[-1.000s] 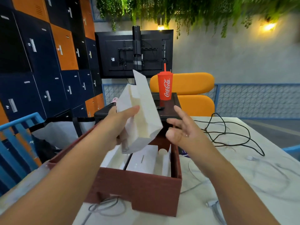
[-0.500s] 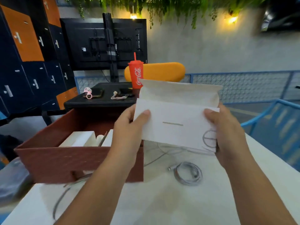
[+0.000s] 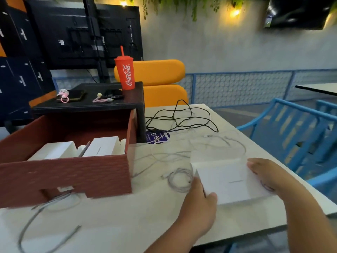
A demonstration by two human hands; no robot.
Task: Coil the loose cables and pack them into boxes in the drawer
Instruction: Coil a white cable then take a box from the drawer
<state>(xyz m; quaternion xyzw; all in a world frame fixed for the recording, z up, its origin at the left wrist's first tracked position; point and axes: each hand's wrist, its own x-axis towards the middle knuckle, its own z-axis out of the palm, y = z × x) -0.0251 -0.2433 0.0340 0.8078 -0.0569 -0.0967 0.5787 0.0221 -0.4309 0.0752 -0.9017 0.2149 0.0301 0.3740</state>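
A white box point(image 3: 228, 181) rests on the white table point(image 3: 127, 225), its lid flap open toward the back. My left hand point(image 3: 198, 203) grips its near-left corner and my right hand point(image 3: 264, 174) holds its right edge. Just left of the box lies a coiled grey cable point(image 3: 179, 179). Loose grey cables point(image 3: 173, 154) trail behind it, and a tangled black cable point(image 3: 180, 119) lies farther back. The red-brown drawer point(image 3: 73, 176) stands pulled out at left with two white boxes point(image 3: 102, 148) inside.
A black stand point(image 3: 87, 103) behind the drawer carries a red Coca-Cola cup point(image 3: 125, 72), phones and pink straps. Another grey cable point(image 3: 40, 216) lies by the drawer's front. Blue chairs point(image 3: 295, 132) flank the table's right edge. An orange seat point(image 3: 158, 83) stands behind.
The white box came out of the drawer in my left hand, was held up in both hands, and now lies low on the table to the right. My view has swung right.
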